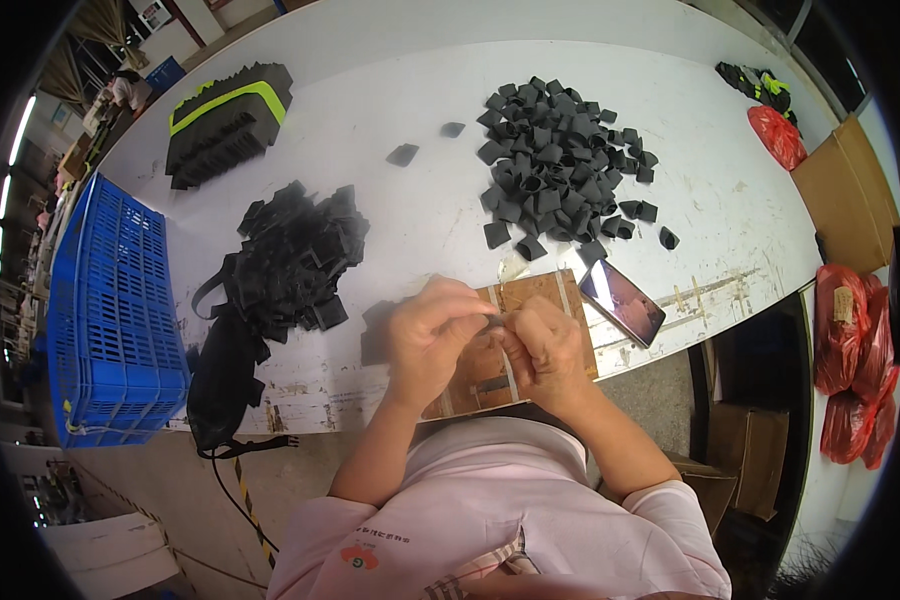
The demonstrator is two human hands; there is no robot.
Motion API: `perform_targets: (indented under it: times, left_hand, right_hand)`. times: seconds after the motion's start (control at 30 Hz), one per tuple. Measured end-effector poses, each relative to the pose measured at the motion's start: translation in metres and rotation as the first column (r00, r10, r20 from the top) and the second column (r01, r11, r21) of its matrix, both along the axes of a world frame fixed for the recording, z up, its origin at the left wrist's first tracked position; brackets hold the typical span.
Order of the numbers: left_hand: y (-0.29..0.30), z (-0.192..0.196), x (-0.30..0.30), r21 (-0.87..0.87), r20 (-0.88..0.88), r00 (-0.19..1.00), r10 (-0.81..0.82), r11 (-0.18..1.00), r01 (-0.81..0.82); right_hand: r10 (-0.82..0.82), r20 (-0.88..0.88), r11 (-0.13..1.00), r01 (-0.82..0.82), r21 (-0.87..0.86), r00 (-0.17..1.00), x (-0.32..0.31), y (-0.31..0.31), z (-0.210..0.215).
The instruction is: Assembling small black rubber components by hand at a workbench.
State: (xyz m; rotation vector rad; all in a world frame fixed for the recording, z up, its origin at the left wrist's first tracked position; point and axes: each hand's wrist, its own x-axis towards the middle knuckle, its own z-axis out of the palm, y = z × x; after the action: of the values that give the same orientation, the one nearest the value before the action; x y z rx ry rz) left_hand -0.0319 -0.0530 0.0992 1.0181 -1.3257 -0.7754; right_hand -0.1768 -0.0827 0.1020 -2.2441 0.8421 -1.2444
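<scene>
Head view. Pinching a small dark piece (492, 320) by its near side with left hand (435, 325), thumb against fingers. Pinching the same piece from the other side with right hand (542, 350), fingertips almost meeting the left ones. Can't tell the piece's exact shape, mostly covered by fingers. Holding it over a brown wooden board (470, 385) with pale strips, at the near edge of a white desk (390, 240).

Just right of right hand: see a phone (622, 303), screen up, lying aslant. Ahead of right hand: see a big pile of black folded pieces (560, 160). Ahead of left hand, well apart: see two loose pieces (403, 154).

Left of left hand: see a heap of black strips (310, 260), plus a black pouch (225, 385) at the desk edge. Further left: see a blue crate (120, 320). Far ahead-left of left hand: see a dark stack (225, 120) with a yellow-green band. Far right of right hand: see a red bag (776, 137) beside a cardboard sheet (845, 190), with more red bags (855, 350) lower down.
</scene>
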Motion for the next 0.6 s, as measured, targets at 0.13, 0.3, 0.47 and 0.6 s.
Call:
perform_targets:
  times: [0.13, 0.3, 0.47, 0.6]
  left_hand:
    - [0.006, -0.003, 0.0, -0.002, 0.029, 0.996, 0.083, 0.997, -0.083]
    - [0.046, 0.042, -0.017, -0.261, 0.117, 0.989, 0.086, 0.964, -0.053]
    - [0.079, 0.087, -0.024, -0.422, -0.603, 0.194, -0.773, 0.516, 0.745]
    - [0.071, 0.066, -0.042, -0.771, -0.531, -0.162, -0.832, 0.395, 0.5]
  right_hand:
    - [-0.011, 0.006, 0.997, 0.011, -0.082, 1.0, 0.006, 0.0, -0.007]
    - [-0.032, 0.426, 0.748, -0.26, 0.61, 0.904, -0.013, -0.02, 0.017]
    - [-0.303, 0.312, 0.743, 0.018, 0.669, 0.9, -0.018, -0.042, 0.014]
    - [-0.246, 0.282, 0.598, -0.084, 0.797, 0.927, -0.021, 0.015, -0.037]
